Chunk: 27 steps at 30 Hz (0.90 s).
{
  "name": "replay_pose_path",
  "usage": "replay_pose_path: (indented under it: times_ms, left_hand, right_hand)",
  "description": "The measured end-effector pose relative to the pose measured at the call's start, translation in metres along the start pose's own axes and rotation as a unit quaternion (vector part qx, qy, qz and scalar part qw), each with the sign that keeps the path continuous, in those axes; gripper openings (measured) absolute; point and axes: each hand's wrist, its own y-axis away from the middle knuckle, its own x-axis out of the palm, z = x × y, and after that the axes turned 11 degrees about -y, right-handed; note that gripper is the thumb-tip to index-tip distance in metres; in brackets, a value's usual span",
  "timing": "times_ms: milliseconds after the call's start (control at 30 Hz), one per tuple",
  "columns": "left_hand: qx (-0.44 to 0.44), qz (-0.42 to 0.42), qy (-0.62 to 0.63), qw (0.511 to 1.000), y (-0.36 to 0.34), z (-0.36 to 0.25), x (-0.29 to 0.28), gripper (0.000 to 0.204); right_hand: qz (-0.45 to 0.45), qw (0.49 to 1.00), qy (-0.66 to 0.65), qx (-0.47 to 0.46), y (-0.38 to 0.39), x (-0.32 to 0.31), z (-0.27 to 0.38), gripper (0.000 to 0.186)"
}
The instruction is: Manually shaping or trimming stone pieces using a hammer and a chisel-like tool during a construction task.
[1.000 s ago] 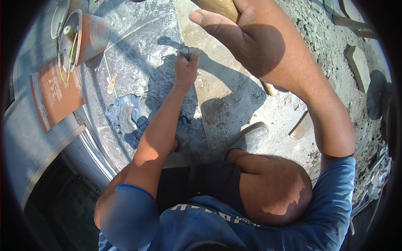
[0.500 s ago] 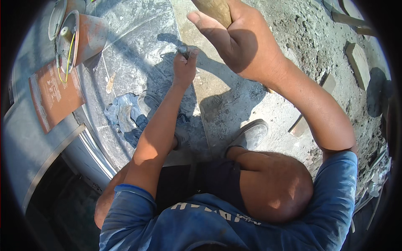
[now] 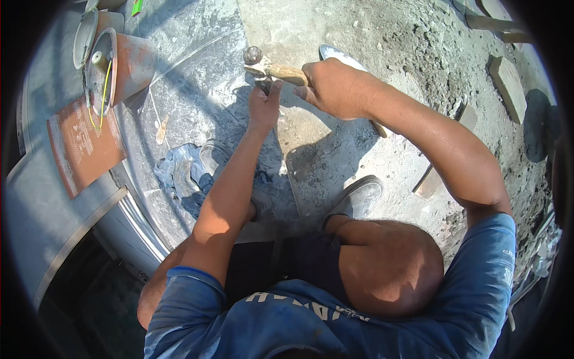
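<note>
pale lettering (image 3: pixel 321 310) across blue shirt (image 3: pixel 281 329); whitish print (image 3: pixel 78 141) on orange-brown sheet (image 3: pixel 103 157), unreadable.

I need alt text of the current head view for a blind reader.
A person's right hand holds a wooden-handled hammer at the top of a metal tool in the left hand, above dusty ground, with orange buckets at upper left.

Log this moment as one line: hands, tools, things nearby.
left hand: gripping metal tool | right hand: gripping hammer by wooden handle | hammer head: at tool's top, contact unclear | nearby: bucket, blue cloth
</note>
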Motion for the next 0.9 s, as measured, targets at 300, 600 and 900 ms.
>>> replay_pose_path:
  times_ms: [300, 600, 900]
  left_hand:
    - [0.051, -0.012, -0.012, 0.999, 0.001, 0.002, 0.000, 0.033]
    - [0.048, -0.020, 0.042, 0.998, -0.003, -0.003, -0.010, 0.033]
    - [0.053, -0.017, 0.043, 0.998, -0.003, -0.009, -0.006, 0.037]
  right_hand:
    - [-0.106, 0.983, -0.138, -0.067, 0.004, -0.001, 0.012, 0.035]
    - [-0.125, 0.987, -0.081, -0.054, 0.015, -0.046, 0.041, 0.035]
    - [0.003, 0.999, 0.049, 0.001, 0.004, 0.007, 0.003, 0.034]
